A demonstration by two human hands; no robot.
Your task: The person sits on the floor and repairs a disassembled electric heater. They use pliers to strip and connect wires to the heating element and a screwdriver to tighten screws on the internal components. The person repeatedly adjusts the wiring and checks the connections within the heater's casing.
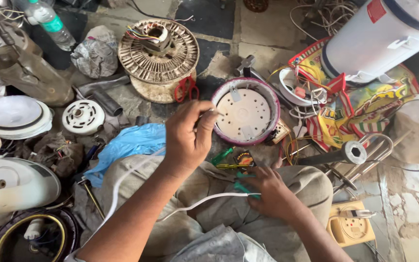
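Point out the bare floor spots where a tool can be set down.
Bare stone lies at the lower right, beside the yellow socket box, and at the top, between the ribbed motor disc and the white tub. The left side is crowded with parts.

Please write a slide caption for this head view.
Left hand at a round appliance base; right hand holding a green-handled tool and white cable.

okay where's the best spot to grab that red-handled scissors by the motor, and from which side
Probably by the red loop handles, coming from above on the near side. They lie flat on the floor and exposed, while the blade end runs up against the round motor winding, leaving little room there.
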